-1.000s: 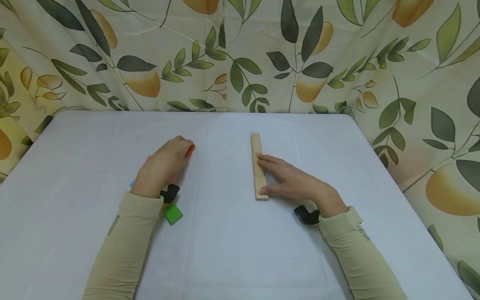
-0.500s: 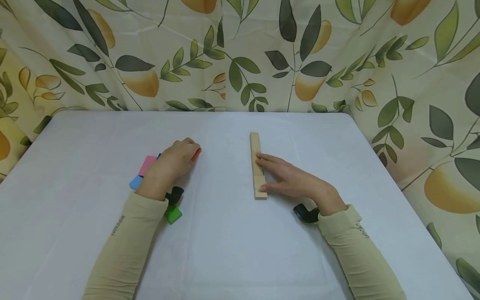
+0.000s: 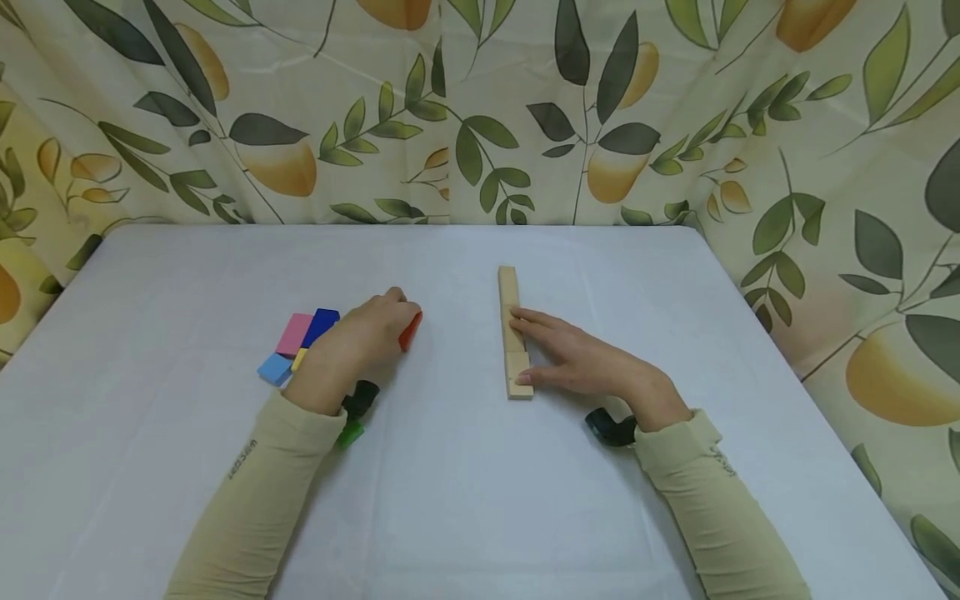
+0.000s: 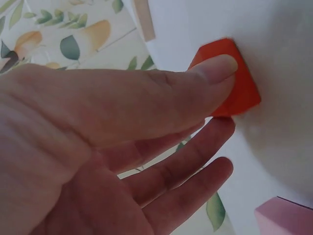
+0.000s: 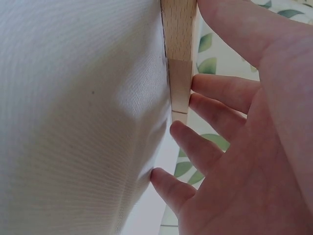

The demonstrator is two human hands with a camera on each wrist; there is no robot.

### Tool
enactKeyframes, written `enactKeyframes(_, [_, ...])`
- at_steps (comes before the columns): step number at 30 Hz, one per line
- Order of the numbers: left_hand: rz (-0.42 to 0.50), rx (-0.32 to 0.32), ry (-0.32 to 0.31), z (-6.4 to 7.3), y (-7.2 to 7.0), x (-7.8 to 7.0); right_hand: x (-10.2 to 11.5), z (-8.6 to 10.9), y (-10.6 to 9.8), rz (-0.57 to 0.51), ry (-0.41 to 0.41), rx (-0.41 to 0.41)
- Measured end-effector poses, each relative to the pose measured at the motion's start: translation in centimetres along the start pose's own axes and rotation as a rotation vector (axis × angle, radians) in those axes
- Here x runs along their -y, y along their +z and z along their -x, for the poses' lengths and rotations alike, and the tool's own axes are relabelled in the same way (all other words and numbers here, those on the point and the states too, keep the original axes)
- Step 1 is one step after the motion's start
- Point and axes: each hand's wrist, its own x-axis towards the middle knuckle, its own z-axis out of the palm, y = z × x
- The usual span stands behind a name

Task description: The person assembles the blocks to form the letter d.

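In the head view my left hand (image 3: 348, 350) pinches a red block (image 3: 410, 331) between thumb and fingers at left of centre. The left wrist view shows the thumb pressed on the face of that red block (image 4: 244, 95), close to the white cloth. Right of centre lies a straight row of plain wooden blocks (image 3: 508, 287), end to end. My right hand (image 3: 596, 362) rests against its right side, fingers extended and thumb near the close end. Seams between the wooden blocks (image 5: 180, 81) show in the right wrist view.
Left of my left hand lie a pink block (image 3: 293, 334), a dark blue block (image 3: 320, 325), a light blue block (image 3: 274, 369) and a partly hidden yellow block (image 3: 298, 359). A green block (image 3: 350, 434) sits by the left wrist. Behind the white table (image 3: 450, 500) hangs a leaf-patterned curtain (image 3: 495, 108).
My left hand has moved right and slightly nearer with the red block, uncovering the pink, dark blue and yellow blocks. The right hand stays against the wooden row.
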Motion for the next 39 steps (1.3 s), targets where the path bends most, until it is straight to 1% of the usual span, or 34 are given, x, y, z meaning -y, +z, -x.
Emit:
enactKeyframes(6, [-0.007, 0.040, 0.009, 0.1, 0.0, -0.8, 0.1, 0.0, 0.0, -0.006, 0.011, 0.001])
enactKeyframes(9, [-0.022, 0.040, 0.035, 0.2, 0.1, -1.2, 0.1, 0.0, 0.0, -0.005, 0.013, 0.002])
enactKeyframes(12, [-0.037, 0.030, 0.061, 0.4, 0.2, -1.5, 0.1, 0.0, 0.1, -0.004, 0.010, 0.006])
enactKeyframes(16, [-0.063, -0.018, 0.089, 0.8, 0.6, -1.5, 0.1, -0.1, 0.2, -0.001, 0.003, 0.009])
enactKeyframes(18, [-0.075, -0.043, 0.112, 1.0, 0.9, -1.3, 0.2, -0.1, 0.2, -0.002, 0.000, 0.010])
enactKeyframes(21, [-0.081, -0.055, 0.141, 1.3, 1.2, -1.2, 0.3, -0.1, 0.2, -0.006, -0.004, 0.015])
enactKeyframes(23, [-0.076, -0.049, 0.155, 1.4, 1.4, -1.3, 0.3, -0.1, 0.2, -0.005, -0.005, 0.014])
enactKeyframes(30, [-0.078, 0.040, 0.165, 1.2, 1.5, -2.2, 0.4, 0.0, 0.1, -0.005, 0.014, 0.025])
enactKeyframes(35, [-0.089, 0.065, 0.166, 1.4, 1.4, -3.0, 0.3, 0.0, 0.0, 0.005, 0.005, 0.017])
enactKeyframes(39, [-0.091, 0.070, 0.183, 1.4, 1.4, -3.5, 0.1, 0.0, -0.1, 0.010, -0.006, 0.014])
